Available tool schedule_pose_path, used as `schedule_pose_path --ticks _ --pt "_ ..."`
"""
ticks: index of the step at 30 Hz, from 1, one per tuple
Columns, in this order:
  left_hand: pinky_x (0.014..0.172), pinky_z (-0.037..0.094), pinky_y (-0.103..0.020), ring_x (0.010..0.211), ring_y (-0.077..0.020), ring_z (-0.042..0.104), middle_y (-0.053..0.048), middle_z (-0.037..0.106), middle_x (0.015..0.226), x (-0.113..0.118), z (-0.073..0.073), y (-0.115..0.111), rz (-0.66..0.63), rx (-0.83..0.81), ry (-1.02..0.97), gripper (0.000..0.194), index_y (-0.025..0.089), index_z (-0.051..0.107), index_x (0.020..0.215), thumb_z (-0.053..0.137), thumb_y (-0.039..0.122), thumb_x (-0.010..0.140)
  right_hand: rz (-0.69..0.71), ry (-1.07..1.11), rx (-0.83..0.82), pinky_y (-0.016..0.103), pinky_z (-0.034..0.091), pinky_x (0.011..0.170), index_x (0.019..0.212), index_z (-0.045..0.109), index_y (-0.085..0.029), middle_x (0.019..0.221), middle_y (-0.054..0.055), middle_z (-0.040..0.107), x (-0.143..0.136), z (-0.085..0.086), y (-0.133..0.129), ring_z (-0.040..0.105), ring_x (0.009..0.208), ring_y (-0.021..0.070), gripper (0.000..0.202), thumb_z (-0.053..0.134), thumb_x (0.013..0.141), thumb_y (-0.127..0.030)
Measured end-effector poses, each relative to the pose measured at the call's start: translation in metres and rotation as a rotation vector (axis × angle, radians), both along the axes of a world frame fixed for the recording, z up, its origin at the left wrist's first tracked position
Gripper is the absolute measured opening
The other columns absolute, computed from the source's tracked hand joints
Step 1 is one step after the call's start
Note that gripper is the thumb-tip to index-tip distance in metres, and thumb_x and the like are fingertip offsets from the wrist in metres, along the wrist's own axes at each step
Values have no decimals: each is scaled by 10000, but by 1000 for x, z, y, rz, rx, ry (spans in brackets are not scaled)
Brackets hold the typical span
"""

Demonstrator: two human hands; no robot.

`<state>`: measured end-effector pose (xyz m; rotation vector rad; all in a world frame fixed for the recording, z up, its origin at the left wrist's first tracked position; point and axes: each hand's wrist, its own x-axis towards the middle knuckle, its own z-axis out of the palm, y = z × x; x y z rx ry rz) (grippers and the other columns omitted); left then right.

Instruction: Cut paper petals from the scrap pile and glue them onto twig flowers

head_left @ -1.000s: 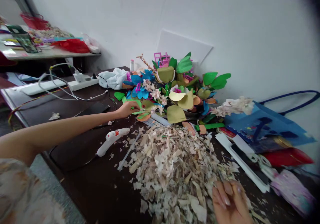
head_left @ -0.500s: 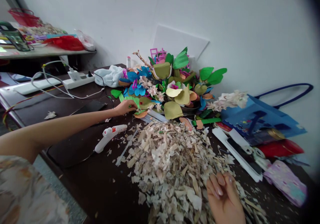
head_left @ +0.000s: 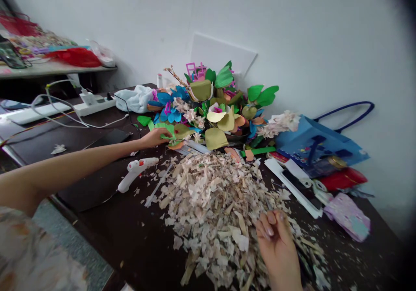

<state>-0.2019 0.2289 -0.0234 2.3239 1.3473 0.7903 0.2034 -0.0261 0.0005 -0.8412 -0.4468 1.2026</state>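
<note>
My left hand (head_left: 156,137) reaches across the table to the craft flowers. Its fingers are bent together against a bright green leaf (head_left: 163,128); whether they pinch it or another piece is hidden. Beyond and to the right stands a heap of blue, olive, cream and green craft flowers (head_left: 216,118). My right hand (head_left: 277,241) rests at the right side of a large pile of pale, dry flakes (head_left: 208,208). The fingers curl in toward the palm, and anything small between them cannot be made out. Nearer me than the left hand lies a white glue gun (head_left: 136,173).
A clear stick (head_left: 159,185) lies beside the flakes. On the right are a white tray (head_left: 292,187), a blue bag (head_left: 321,143), a red packet (head_left: 342,178) and a lilac cloth (head_left: 349,215). Power strips (head_left: 94,106) with loose cables and a pale blue cloth (head_left: 134,98) sit at the left back.
The whole view has shifted, so things appear a little farther left. Both hands keep nearly the same pose and place beside the flowers and the flakes.
</note>
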Motion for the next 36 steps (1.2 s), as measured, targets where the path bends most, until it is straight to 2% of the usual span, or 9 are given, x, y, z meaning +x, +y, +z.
schedule_pose_path --ticks 6,11,17,19,20,23,26,31,36 --pt "834 429 -206 918 -132 548 -28 670 1050 -3 25 -21 14 -5 84 524 48 613 1054 639 496 783 75 -164 3 165 322 411 739 574 -215 640 -54 513 3 7 -3 406 462 51 165 716 769 -293" --pt "753 474 -207 857 -130 578 -69 687 1034 -21 51 -30 123 -57 105 836 16 568 1114 593 711 650 168 -428 -56 208 297 431 781 615 -207 550 -39 486 10 15 -8 395 473 91 190 674 795 -387" --pt "778 486 -239 802 -119 627 23 702 919 -32 108 -77 144 -217 298 950 96 637 1065 546 817 453 209 -444 -21 200 274 430 792 639 -202 556 -41 478 18 20 -16 369 479 83 181 652 808 -382" --pt "805 475 -289 783 -127 609 43 676 859 -12 127 -116 245 5 441 966 135 667 1044 473 860 435 222 -462 -25 204 288 438 816 652 -198 572 -29 494 20 21 -20 391 499 93 196 626 828 -392" --pt "814 465 -293 798 -123 601 45 655 890 5 133 -138 254 136 430 894 163 653 1085 425 842 550 231 -472 -29 208 295 443 828 658 -198 580 -23 500 21 21 -23 403 510 99 208 610 839 -399" --pt "704 460 -181 769 -85 608 59 654 915 72 138 -205 89 191 166 527 222 594 1166 540 585 788 251 -506 -22 218 308 452 872 666 -205 588 -16 497 22 22 -30 415 521 111 235 557 875 -414" --pt "650 478 -166 713 -80 607 7 662 917 150 121 -251 -193 68 -46 264 195 625 1063 583 348 852 257 -584 8 229 317 456 897 668 -219 632 -6 498 19 22 -38 417 523 114 255 503 908 -413" --pt "554 449 -217 641 -122 575 -55 621 870 241 85 -260 -339 -31 -39 212 133 615 970 592 311 857 204 -822 112 264 384 490 880 673 -225 1024 58 534 10 27 -50 460 564 106 301 437 937 -402" --pt "554 419 -230 633 -145 562 -48 588 744 267 68 -246 -327 87 43 206 119 588 736 543 252 887 193 -1038 157 293 410 524 885 666 -202 1040 82 536 9 31 -55 481 582 127 323 403 948 -378"
